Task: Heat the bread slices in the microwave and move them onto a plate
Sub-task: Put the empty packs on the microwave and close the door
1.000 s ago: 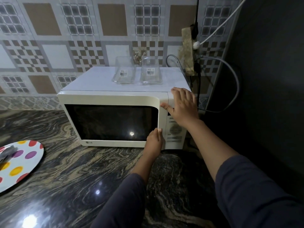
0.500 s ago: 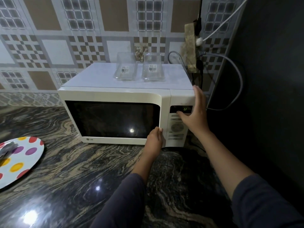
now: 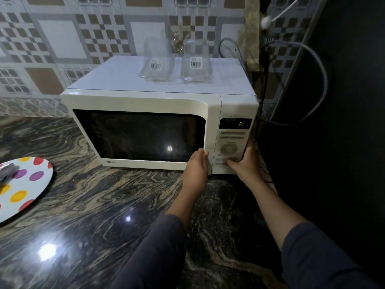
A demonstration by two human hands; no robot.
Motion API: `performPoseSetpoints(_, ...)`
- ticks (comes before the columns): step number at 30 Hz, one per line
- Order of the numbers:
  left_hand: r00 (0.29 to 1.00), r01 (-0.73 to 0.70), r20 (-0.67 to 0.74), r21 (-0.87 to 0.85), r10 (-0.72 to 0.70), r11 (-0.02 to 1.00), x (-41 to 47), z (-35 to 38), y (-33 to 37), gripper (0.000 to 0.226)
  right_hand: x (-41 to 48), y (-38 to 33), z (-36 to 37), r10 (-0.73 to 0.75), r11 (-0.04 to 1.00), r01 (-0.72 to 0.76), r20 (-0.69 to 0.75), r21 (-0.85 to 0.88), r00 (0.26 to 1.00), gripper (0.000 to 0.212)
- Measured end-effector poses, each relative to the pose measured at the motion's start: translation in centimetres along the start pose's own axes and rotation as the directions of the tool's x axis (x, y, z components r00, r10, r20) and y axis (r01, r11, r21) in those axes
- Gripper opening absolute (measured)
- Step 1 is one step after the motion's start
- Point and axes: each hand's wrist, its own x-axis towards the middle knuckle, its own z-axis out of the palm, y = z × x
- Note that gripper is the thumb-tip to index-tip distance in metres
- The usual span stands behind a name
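Observation:
A white microwave [image 3: 145, 101] stands on the dark marbled counter with its door closed and its window dark; no bread shows through it. Its small display [image 3: 235, 123] glows green. My left hand [image 3: 196, 166] rests against the lower right edge of the door, fingers curled. My right hand [image 3: 246, 161] wraps the lower right corner of the microwave, thumb on the lower buttons of the control panel [image 3: 229, 149]. A white plate with coloured dots [image 3: 31, 180] lies at the left edge of the counter, with a grey object on it that is partly cut off.
Two clear plastic containers [image 3: 196, 63] with barcode labels sit on top of the microwave. Cables and a plug [image 3: 268, 20] hang at the right, next to a dark wall. A patterned tiled wall stands behind. The glossy counter [image 3: 104, 215] stretches in front.
My right hand slid from the microwave's top right corner down over the control panel to the lower buttons. The left hand stayed at the door's lower edge. The camera moved closer.

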Motion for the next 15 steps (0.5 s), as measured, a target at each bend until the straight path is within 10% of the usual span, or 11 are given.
performPoseSetpoints(15, 0.997, 0.056, -0.057, 0.086, -0.052, 0.995, -0.6, 0.4, 1.2, 0.03, -0.1, -0.9, -0.6, 0.088, 0.996, -0.088, 0.035, -0.002, 0.995, 0.075)
